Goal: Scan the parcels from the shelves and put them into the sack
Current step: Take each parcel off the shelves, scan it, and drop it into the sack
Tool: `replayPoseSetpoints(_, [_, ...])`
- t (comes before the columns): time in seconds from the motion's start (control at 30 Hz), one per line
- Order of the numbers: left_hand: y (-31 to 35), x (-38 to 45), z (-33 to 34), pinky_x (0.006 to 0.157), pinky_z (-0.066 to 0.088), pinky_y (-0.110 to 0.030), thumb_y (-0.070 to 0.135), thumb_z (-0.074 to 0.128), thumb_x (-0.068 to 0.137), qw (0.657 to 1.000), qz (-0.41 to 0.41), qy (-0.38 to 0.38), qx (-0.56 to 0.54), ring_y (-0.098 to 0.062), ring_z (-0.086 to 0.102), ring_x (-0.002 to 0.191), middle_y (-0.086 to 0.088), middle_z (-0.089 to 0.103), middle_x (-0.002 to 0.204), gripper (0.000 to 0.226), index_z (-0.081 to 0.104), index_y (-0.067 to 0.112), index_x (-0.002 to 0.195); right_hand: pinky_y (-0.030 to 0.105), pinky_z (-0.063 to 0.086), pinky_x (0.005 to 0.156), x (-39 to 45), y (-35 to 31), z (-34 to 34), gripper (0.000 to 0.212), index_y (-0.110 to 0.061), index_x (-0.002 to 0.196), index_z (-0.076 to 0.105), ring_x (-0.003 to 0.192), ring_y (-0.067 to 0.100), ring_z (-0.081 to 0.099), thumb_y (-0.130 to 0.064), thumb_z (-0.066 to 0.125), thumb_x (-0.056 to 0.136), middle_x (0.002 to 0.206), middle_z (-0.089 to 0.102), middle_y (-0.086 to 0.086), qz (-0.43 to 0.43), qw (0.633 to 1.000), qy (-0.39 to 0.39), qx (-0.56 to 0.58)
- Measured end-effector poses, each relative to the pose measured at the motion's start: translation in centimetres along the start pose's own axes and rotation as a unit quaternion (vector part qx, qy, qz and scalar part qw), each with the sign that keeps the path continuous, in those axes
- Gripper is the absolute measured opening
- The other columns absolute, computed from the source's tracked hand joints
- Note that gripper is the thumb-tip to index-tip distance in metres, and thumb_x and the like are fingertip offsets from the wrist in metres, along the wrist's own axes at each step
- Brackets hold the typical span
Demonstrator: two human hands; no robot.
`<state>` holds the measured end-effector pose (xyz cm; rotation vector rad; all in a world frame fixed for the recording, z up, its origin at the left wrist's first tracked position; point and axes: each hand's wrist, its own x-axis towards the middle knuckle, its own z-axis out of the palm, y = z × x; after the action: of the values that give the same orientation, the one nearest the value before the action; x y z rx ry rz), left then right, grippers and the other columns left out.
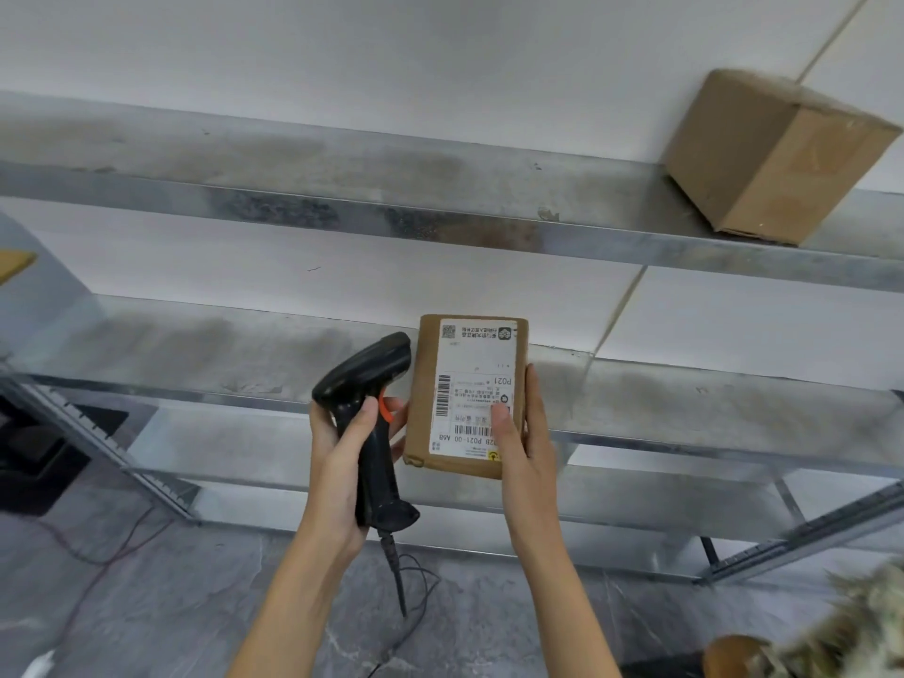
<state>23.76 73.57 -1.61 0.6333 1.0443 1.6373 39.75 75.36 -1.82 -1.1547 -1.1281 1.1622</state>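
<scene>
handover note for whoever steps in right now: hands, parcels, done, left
Left hand grips the black scanner by its handle, head aimed toward the parcel.
Right hand holds the small labelled parcel upright in front of the middle shelf, thumb on the label beside a barcode.
Another cardboard box sits on the upper shelf, right end.
Sack not in view.
Done: parcel picked.
Left: whether it has scanned is not visible; bag it, then take the upper box.
</scene>
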Motion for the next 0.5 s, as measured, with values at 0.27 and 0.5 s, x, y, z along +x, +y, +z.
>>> replayPoseSetpoints(0.27, [-0.1,-0.2,0.8,0.074,0.060,-0.029,0.033,0.065,0.087,0.999,0.026,-0.009,0.022,-0.014,0.072,0.100,-0.004,0.075,0.102,0.040,0.054,0.031,0.125,0.052,0.030,0.120,0.4,-0.1,-0.8,0.133,-0.057,0.150,-0.012,0.152,0.009,0.016,-0.057,0.085,0.058,0.166,0.007,-0.015,-0.042,0.975,-0.101,-0.194])
replayPoseSetpoints(0.5, [2.2,1.0,-0.5,0.090,0.059,-0.051,0.028,0.063,0.088,1.000,0.021,0.002,-0.013,-0.032,0.071,0.113,-0.009,0.075,0.111,0.054,0.046,0.022,0.138,0.016,0.054,0.086,1.4,-1.8,-3.3,0.092,-0.044,0.144,0.036,0.118,-0.001,0.059,-0.024,0.087,0.070,0.129,0.056,-0.032,-0.033,0.988,-0.131,-0.081])
